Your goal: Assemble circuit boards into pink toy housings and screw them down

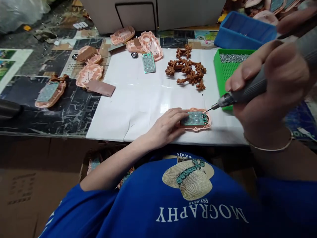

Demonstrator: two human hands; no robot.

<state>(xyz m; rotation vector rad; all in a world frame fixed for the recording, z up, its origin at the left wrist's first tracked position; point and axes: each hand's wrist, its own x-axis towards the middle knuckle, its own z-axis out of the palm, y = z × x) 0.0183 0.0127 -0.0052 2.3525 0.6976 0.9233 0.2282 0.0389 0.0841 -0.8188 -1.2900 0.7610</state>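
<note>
A pink plastic casing (pixel 209 125) lies on the white sheet near the table's front edge, with a green circuit board (pixel 194 119) set inside it. My left hand (pixel 167 125) grips the casing's left end, its fingers lying over the edge of the board. In my right hand (pixel 274 76) is a grey electric screwdriver (pixel 252 86), fingers wrapped round its body. The thin bit slants down to the left, and its tip is at the upper right corner of the board. Whether a screw is under the tip is too small to tell.
Brown bone-shaped parts (pixel 188 71) lie beyond the casing. A green tray (pixel 219 71) of small screws and a blue bin (pixel 229 31) stand at the right. Opened pink shells (pixel 89 74) with boards lie at the left and back. A grey panel (pixel 183 15) stands behind.
</note>
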